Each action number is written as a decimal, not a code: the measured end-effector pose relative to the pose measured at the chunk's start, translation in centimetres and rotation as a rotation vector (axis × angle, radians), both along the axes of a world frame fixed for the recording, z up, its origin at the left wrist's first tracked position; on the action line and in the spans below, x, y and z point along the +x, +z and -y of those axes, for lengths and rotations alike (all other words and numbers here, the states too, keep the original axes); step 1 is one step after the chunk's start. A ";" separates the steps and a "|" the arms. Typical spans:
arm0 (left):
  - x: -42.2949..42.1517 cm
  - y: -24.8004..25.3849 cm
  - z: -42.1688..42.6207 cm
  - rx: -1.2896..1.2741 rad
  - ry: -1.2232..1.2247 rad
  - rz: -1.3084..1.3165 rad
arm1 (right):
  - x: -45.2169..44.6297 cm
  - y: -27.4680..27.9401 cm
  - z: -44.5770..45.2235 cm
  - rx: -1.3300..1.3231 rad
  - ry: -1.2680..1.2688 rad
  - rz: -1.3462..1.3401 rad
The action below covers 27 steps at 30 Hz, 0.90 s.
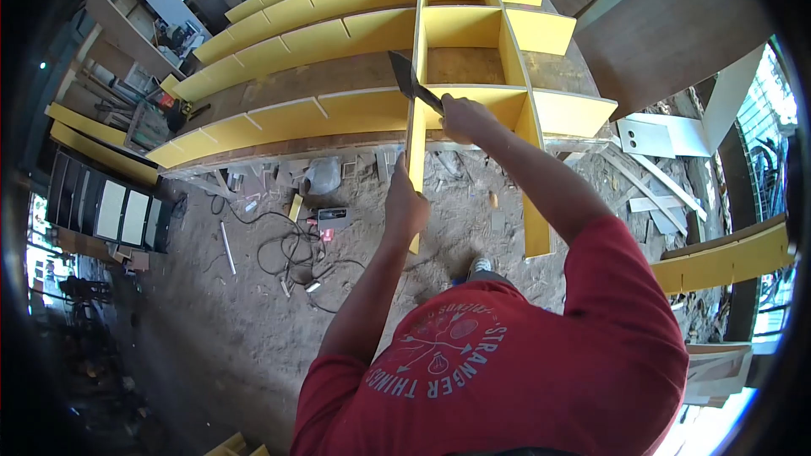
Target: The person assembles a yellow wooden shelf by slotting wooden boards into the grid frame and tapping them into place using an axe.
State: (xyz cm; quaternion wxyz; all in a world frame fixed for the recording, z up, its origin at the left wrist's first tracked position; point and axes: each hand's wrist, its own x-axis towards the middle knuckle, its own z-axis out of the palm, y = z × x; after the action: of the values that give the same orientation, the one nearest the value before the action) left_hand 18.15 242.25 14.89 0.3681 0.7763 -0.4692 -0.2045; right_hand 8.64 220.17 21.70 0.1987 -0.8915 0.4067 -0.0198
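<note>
My right hand [470, 121] is wrapped round the handle of a dark, flat-bladed tool [409, 81]. The blade lies over the long upright yellow board [418, 133], near where it crosses the front slotted board [359, 109]. Lower down on the same upright board, my left hand [406, 203] grips its near part, with the fingers along the edge. Several yellow slotted boards interlock into a grid of compartments on the brown worktable [325, 76]. A second upright board [536, 203] extends toward me at the right.
On the dirt floor below lie a looped cable [287, 245], a grey-and-pink device [332, 218] and a clear plastic bag [323, 176]. Wood offcuts [659, 190] lie at the right, beside a curved yellow piece [722, 266]. A black rack [101, 203] stands at the left.
</note>
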 end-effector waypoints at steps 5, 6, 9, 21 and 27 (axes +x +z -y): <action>0.6 1.2 0.9 -0.010 0.026 -0.083 | -0.2 4.6 -0.8 -0.065 -0.032 0.282; 0.3 1.7 0.9 0.029 0.054 -0.136 | -0.4 5.9 -1.5 -0.127 -0.024 0.399; 0.4 1.4 0.7 0.001 0.058 -0.121 | -0.8 6.5 -2.9 -0.233 -0.037 0.579; 0.9 -1.1 1.4 -0.033 0.017 -0.043 | -1.7 2.7 -2.9 0.000 -0.007 0.254; 0.6 -0.7 1.2 -0.040 0.057 -0.063 | -0.2 4.7 -3.1 -0.161 -0.096 0.593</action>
State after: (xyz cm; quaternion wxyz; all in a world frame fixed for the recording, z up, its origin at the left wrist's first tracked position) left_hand 18.74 241.03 14.20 0.4039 0.7748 -0.4392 -0.2088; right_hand 8.40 223.25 26.39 0.2361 -0.8395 0.3698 -0.3204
